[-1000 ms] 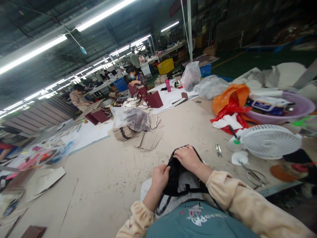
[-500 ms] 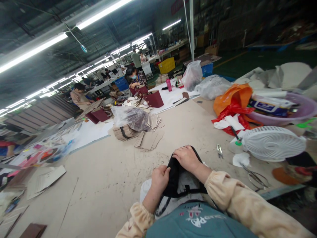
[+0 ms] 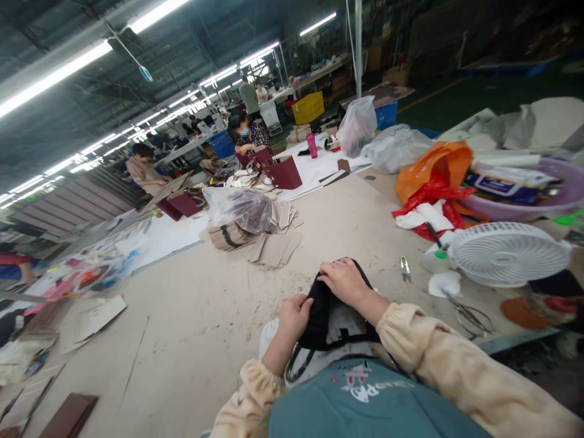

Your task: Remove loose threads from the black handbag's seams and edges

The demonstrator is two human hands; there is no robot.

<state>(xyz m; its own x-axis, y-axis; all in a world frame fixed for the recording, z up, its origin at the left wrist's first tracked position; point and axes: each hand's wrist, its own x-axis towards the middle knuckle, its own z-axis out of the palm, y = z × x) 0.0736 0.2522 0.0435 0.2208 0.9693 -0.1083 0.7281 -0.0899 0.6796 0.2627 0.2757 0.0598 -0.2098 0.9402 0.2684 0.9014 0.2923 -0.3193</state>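
A black fabric bag with thin straps lies on the table edge against my apron, its greyish inside showing. My left hand pinches its left edge between thumb and fingers. At the far rim, my right hand is curled over the fabric, the fingertips bent down onto it. Whitish plastic sticks out beneath the bag on the left. To the right lie small thread snips and a pair of scissors, both untouched.
A white fan, a purple basin and an orange bag crowd the right side. Ahead are stacked card pieces under a clear plastic bag. Maroon handbags stand farther off, near co-workers.
The view has tilted slightly, so the table and bag appear a little higher. Both hands keep their hold on the black bag, with hardly any shift.
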